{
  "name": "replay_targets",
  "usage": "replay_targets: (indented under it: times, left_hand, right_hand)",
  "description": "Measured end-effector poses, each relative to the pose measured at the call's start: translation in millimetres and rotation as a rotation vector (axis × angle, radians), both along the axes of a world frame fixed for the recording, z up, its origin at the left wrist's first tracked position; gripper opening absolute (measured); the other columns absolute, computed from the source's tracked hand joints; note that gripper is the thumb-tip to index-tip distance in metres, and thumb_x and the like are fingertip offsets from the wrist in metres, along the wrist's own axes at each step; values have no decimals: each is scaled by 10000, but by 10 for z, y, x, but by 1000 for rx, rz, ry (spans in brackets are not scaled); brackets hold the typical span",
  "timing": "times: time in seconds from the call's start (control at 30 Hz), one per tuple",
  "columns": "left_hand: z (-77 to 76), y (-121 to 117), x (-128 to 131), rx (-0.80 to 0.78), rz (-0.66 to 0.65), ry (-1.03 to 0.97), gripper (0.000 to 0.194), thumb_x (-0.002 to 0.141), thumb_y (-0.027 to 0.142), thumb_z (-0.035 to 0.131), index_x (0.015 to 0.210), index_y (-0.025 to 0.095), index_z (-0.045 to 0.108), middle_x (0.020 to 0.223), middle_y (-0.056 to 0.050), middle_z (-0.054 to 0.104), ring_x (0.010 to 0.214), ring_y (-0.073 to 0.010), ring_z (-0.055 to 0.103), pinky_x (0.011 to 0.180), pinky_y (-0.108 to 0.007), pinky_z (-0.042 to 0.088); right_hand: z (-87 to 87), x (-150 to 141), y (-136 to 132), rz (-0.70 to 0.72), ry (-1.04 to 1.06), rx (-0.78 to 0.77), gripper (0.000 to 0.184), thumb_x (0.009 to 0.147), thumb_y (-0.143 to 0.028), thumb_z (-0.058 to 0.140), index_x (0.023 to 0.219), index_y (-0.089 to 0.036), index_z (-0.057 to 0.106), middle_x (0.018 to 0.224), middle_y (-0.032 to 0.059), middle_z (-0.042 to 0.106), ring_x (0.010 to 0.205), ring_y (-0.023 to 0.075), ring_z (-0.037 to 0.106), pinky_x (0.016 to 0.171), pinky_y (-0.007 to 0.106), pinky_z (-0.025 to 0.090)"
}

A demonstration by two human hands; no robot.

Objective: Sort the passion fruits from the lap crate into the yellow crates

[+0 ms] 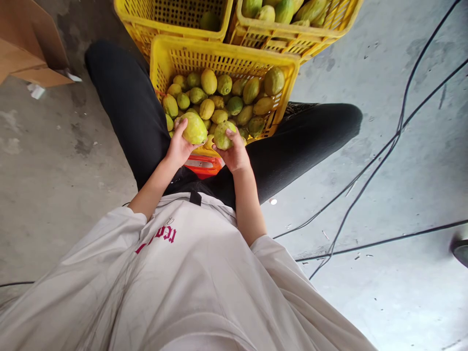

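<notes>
My left hand (pixel 179 146) is closed around a large yellow-green papaya (pixel 195 128), with the thumb on its upper side. Beside it, my right hand (pixel 236 153) grips a smaller, greener papaya (pixel 221 137), the thumb pressed on top. Both fruits are held over the near side of a yellow plastic crate (pixel 234 53), a small gap apart. Inside that crate lie several green and yellow papayas (pixel 208 81), piled loosely. The undersides of the held fruits and some fingertips are hidden.
Behind stand two more yellow crates: the left one (pixel 171 27) shows one dark green fruit, the right one (pixel 292 31) holds several long papayas. A red-orange object (pixel 204 167) sits between my legs. A cardboard box (pixel 32 44) is at left; black cables (pixel 398 131) cross the floor at right.
</notes>
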State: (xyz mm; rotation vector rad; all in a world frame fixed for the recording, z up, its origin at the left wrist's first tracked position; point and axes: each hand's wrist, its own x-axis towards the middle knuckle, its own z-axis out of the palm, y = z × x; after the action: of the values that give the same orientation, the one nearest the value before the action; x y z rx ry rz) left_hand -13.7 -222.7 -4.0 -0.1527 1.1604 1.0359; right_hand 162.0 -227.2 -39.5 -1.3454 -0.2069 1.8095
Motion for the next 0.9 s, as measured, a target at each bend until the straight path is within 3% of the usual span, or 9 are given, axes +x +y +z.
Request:
replay_targets:
  times: [0.07,0.17,0.27,0.33,0.43,0.53,0.67,0.77,0.9]
  left_hand:
    - [-7,-7,5,8,22,17,472,1001,853,731,1236,448,786,1327,34,926,1812,-371,487,1413,-557,434]
    - [-2,-7,26,18,60,57,363,1027,743,777,1177,412,768,1306,43,917,1725,-345,614,1364,-521,525]
    - [27,2,37,18,76,76,346,1018,589,847,1259,366,738,1353,8,904,1596,-353,754,1289,-478,629]
    - [48,7,32,8,73,55,383,1058,578,792,1347,332,739,1362,-36,902,1547,-375,793,1241,-478,675]
    - [65,14,19,-3,60,3,472,1171,592,569,1488,286,739,1339,-83,910,1571,-396,773,1229,-525,696]
    - [71,21,16,-1,39,13,518,1227,573,444,1523,268,740,1325,-85,915,1648,-390,707,1301,-553,653]
    - [68,17,23,3,6,110,566,1240,694,441,1445,284,773,1301,-76,907,1721,-396,628,1361,-542,601]
    - [29,1,22,18,8,152,581,1196,773,543,1446,298,765,1279,-88,898,1660,-408,692,1287,-557,654]
    - [-39,-20,20,21,-28,124,382,1232,603,551,1276,295,772,1155,-67,893,1574,-349,757,1259,-507,660]
  right_hand:
    - [9,4,-2,26,-1,5,385,914,-476,977,1135,-361,683,1172,-24,813,1315,281,799,925,359,751]
    - [-1,11,-2,26,6,1,296,965,-471,928,1114,-362,697,1156,-40,823,1397,287,760,1049,388,736]
    - [-21,26,10,-22,48,-1,220,987,-479,861,1093,-359,710,1114,-41,836,1411,292,749,1057,391,733]
    - [-32,37,28,-51,102,16,262,938,-514,841,1090,-345,710,1124,-8,853,1419,326,765,999,410,757]
    - [-47,39,60,-79,151,49,327,881,-564,813,1070,-333,679,1170,43,870,1462,377,780,963,476,787]
    - [-68,23,72,-78,110,60,324,903,-564,819,1082,-342,666,1178,37,864,1428,363,805,967,496,791]
    - [-82,14,37,-9,33,71,385,934,-617,882,1118,-335,694,1172,45,850,1334,352,832,961,466,783]
    - [-76,26,5,3,9,53,393,921,-592,915,1119,-326,704,1142,19,835,1290,328,832,965,439,779]
    - [-70,43,-4,10,40,18,340,944,-472,928,1110,-340,663,1109,-39,810,1320,278,796,1126,458,735]
